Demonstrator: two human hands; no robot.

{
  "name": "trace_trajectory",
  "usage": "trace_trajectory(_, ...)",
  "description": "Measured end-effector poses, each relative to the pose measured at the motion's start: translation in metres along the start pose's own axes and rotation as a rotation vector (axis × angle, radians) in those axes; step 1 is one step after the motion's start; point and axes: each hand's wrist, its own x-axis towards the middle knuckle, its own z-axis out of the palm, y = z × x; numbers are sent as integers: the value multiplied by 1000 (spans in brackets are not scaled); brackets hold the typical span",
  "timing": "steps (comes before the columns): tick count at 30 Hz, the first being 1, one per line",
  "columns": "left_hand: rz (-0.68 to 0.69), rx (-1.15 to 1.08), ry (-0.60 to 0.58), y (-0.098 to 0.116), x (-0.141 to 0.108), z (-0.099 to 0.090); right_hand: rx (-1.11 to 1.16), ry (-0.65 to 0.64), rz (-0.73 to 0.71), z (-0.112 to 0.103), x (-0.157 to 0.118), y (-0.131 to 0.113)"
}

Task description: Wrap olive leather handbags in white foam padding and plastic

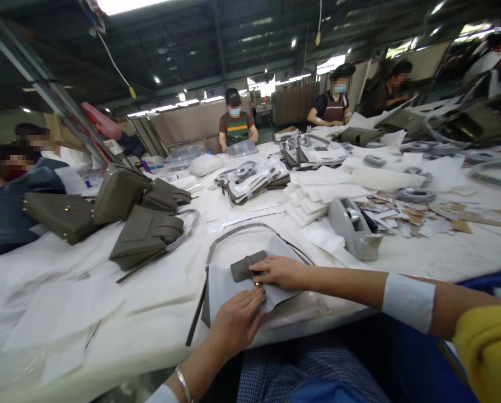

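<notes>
A grey-brown handbag lies in front of me at the table's near edge, partly covered by white wrapping paper (225, 288), its wrapped handle (239, 226) arching away from me. A small grey-brown flap (242, 269) shows at its middle, with a gold-coloured clasp (257, 285) below it. My right hand (281, 272) rests on the flap and paper from the right, fingers fairly straight. My left hand (237, 316) lies on the paper just below the clasp, its fingers near the metal; whether they grip anything is hidden.
Several finished-looking bags (143, 238) stand at the left on the white-covered table (149, 336). A grey tape dispenser (351, 229) and paper scraps (418, 215) are at the right. Wrapped bags (254, 179) lie farther back; people (236, 120) work beyond.
</notes>
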Motion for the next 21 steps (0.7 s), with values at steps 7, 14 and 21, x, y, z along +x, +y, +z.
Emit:
trace_trajectory(7, 32, 58, 102, -4, -7, 9, 152, -36, -68, -4, 25, 9)
trace_trajectory(14, 140, 169, 215, -13, -8, 19, 83, -90, -64, -1, 33, 6)
trace_trajectory(21, 188, 214, 225, -22, -9, 24, 46, -103, 129, 8, 36, -7)
